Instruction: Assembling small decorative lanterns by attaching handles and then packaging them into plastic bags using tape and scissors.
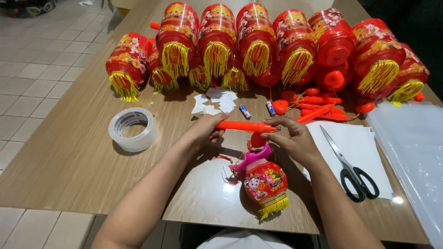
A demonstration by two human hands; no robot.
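A small red plastic lantern [265,183] printed with bright figures, trimmed with a yellow fringe and topped by a pink cap, lies on its side on the wood-grain table [69,161] nearest the camera, between the person's forearms. Just above it, both hands hold a slim orange plastic rod [244,126] level over the table: the left hand [206,130] is closed around one end, and the right hand [295,138] pinches the other end between thumb and fingers, near a thin cord that runs down toward the lantern. The rod looks light and stiff, best taken at its ends as it is now; the lantern's thin shell looks light and easy to dent, so its cap or rim seems the safer hold.

A roll of clear packing tape [134,129] sits to the left, black-handled scissors [353,168] rest on white paper sheets [364,152] to the right, and clear plastic bags [410,147] lie at the right edge; whether they hold anything cannot be told. Farther back are white paper scraps [214,102], two small batteries [257,110] and loose orange rods and caps [318,107]. A row of larger red lanterns with yellow tassels [258,46] lines the far side.
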